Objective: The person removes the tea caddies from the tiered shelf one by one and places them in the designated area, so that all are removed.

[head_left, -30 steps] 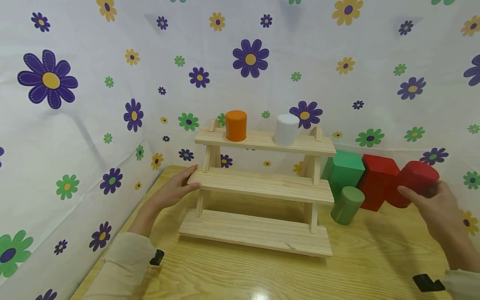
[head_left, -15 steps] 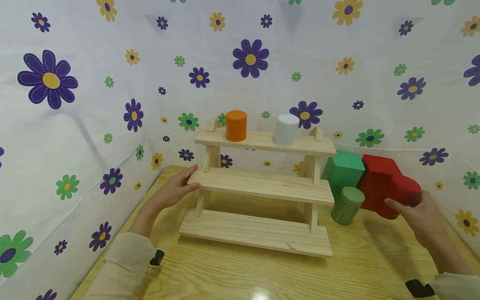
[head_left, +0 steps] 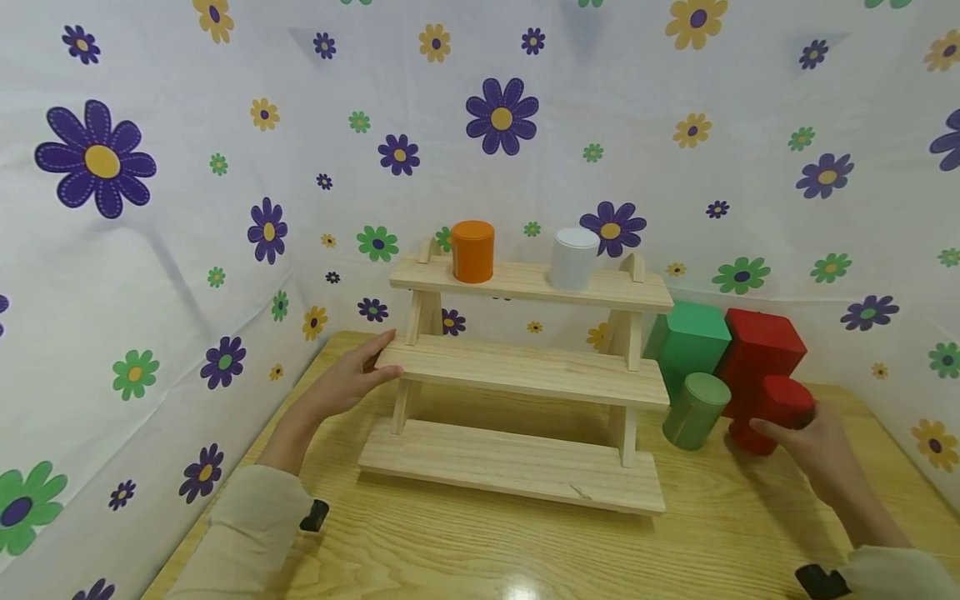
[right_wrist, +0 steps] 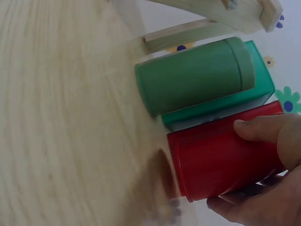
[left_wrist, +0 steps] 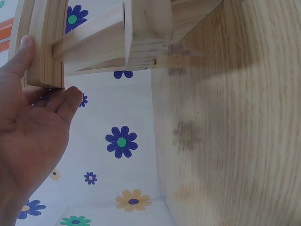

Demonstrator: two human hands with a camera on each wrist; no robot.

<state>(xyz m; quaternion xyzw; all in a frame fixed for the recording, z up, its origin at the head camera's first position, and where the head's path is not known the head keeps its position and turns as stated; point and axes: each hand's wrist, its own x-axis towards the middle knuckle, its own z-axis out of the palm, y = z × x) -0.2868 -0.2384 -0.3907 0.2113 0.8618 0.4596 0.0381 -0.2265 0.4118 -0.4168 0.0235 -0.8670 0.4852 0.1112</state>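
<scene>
A three-tier wooden display shelf point(head_left: 517, 367) stands on the table. My left hand point(head_left: 345, 379) grips the left end of its middle plank point(left_wrist: 44, 52), thumb on one side and fingers curled round the other. On the top plank sit an orange tin point(head_left: 472, 252) and a white tin point(head_left: 573, 259). To the right, my right hand point(head_left: 813, 454) holds a red round tin point(right_wrist: 225, 162) between thumb and fingers, slightly tilted and low over the table. Left of that tin stands a green round tin point(head_left: 696, 411).
Behind the round tins stand a green box point(head_left: 690, 337) and a red box point(head_left: 761, 350), close to the shelf's right end. The wooden table point(head_left: 420, 550) meets white flower-printed cloth point(head_left: 112, 292) at the left and back.
My right hand has carried the red tin left and down, in front of the red box and closer to the green tin. The left hand has stayed on the shelf.
</scene>
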